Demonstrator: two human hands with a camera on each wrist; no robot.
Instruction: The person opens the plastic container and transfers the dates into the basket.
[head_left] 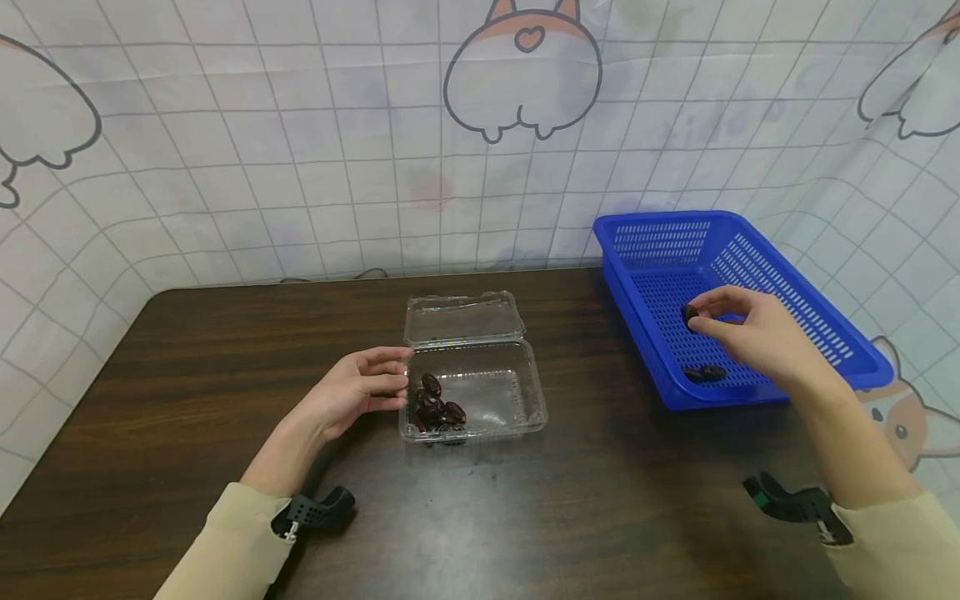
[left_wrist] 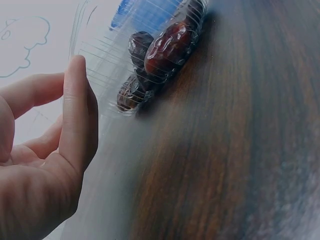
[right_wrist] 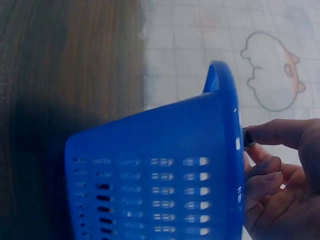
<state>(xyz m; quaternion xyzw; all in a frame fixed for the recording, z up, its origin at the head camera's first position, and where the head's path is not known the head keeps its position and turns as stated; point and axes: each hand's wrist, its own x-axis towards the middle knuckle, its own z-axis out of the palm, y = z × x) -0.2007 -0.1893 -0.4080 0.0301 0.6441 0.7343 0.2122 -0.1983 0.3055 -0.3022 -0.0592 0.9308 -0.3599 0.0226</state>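
Note:
Over the blue basket [head_left: 630,308] my right hand [head_left: 757,329] pinches a dark date [head_left: 689,314] between thumb and fingertips. In the right wrist view the basket's side [right_wrist: 150,145] hides most of that date. Other dates [head_left: 705,373] lie on the basket floor, below the hand. My left hand [head_left: 363,387] rests its fairly straight fingers against the left side of a clear plastic clamshell box [head_left: 495,392]. Several glossy brown dates [head_left: 442,412] are heaped in that box's left part. Through its wall, the left wrist view shows dates [left_wrist: 170,47] close up, beside the left hand [left_wrist: 50,145].
The box's hinged lid [head_left: 465,319] stands open toward the back of the dark wooden table [head_left: 187,367]. A white gridded cloth [head_left: 337,167] with cartoon drawings hangs behind and at the sides. The basket's raised rim stands right of the box.

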